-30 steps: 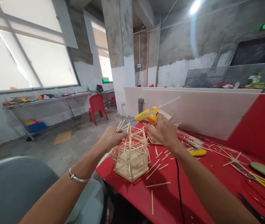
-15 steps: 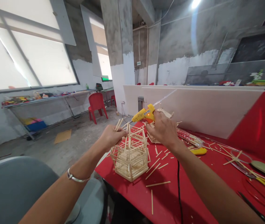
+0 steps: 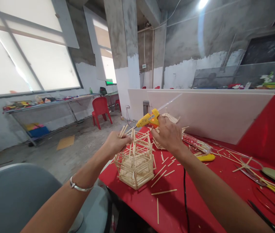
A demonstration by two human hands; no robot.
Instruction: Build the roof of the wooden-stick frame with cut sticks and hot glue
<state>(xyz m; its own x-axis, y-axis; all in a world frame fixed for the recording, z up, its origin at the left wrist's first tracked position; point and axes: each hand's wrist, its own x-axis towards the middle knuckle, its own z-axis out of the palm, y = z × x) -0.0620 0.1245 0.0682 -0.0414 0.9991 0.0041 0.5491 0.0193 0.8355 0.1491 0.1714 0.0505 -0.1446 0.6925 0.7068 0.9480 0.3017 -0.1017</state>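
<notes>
My right hand [image 3: 168, 134] is wrapped round a yellow hot glue gun [image 3: 148, 118]. A clear glue stick juts from its back, and its nozzle points down left at the top of a wooden-stick frame [image 3: 136, 168]. This many-sided frame stands upright on the red table [image 3: 168, 207]. At the frame's upper left, my left hand [image 3: 118, 142] is closed with a few thin wooden sticks [image 3: 122, 130] poking up from it. Whether its fingertips also grip the frame, I cannot tell. Behind my right hand, a second stick structure [image 3: 170, 118] is partly hidden.
Loose sticks [image 3: 163, 191] lie scattered over the table. A black cord [image 3: 185, 194] runs down its front. To the right are a yellow-handled tool [image 3: 206, 157], bagged sticks [image 3: 196, 143] and scissors [image 3: 253, 176]. A grey chair [image 3: 18, 194] stands at left.
The glue gun and my right hand have shifted very slightly left and down, the nozzle staying by the frame's top. My left hand and the frame have hardly moved.
</notes>
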